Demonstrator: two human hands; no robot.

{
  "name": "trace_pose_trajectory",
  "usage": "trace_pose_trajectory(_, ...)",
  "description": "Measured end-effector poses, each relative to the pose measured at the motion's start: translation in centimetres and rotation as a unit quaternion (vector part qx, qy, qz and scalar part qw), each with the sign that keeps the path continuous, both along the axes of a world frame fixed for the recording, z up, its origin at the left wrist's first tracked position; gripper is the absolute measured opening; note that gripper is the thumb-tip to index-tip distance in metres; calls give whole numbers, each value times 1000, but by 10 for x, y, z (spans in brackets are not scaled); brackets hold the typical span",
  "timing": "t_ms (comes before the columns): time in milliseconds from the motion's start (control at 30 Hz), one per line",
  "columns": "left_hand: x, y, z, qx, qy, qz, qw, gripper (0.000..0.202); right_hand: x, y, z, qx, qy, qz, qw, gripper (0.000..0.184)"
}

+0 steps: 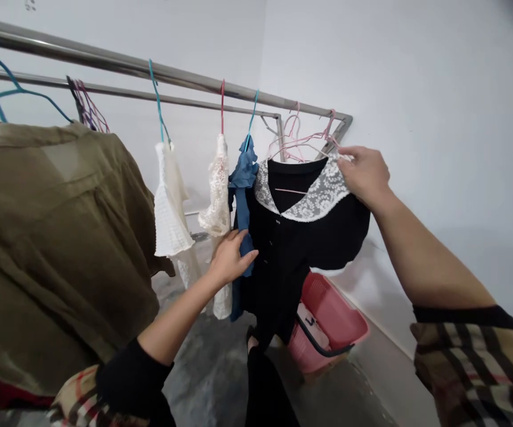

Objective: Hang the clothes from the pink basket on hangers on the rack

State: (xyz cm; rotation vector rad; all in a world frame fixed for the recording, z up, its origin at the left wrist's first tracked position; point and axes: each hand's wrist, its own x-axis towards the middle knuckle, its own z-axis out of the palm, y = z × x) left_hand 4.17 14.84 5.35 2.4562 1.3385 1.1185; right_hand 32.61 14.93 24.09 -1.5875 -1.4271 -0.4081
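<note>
Close by at nine o'clock, an olive shirt point(60, 225) hangs clear of both hands. The left hand point(230, 256), just below centre toward seven o'clock, is spread with its thumb apart, over the blue ruffled garment point(244, 172); it looks well placed to hold neighbouring cloth aside, and a flat palm would likely snag less than a grip. At two to three o'clock, the right hand point(363, 172) pinches the black blouse point(283, 267) at its shoulder, where the white lace collar point(327, 196) meets it. The blouse faces the wearer, right of centre, a pink hanger point(290, 191) showing inside its neckline. Lace may stretch, so a light pinch taking in the black cloth seems wiser, with the collar squared evenly over both hanger arms. At five o'clock, the hem calls for care above the pink basket point(340, 308). Farther off, toward one o'clock, hooks crowd the metal rail point(185, 77); which carries the blouse, I cannot tell.
</note>
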Motion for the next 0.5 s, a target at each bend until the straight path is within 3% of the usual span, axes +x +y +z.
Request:
trace_pose_trajectory(133,-14,-1,-11,-3,-25,8,1000,60,-26,21,26,-30,-38,-47,998,34)
trace_pose_trajectory(267,-26,-4,-14,12,-27,5,1000,58,-33,29,31,-60,-82,-85,991,35)
trace_pose_trajectory(500,-23,-15,-16,19,-53,-34,998,55,-33,42,43,6,-65,-111,992,36)
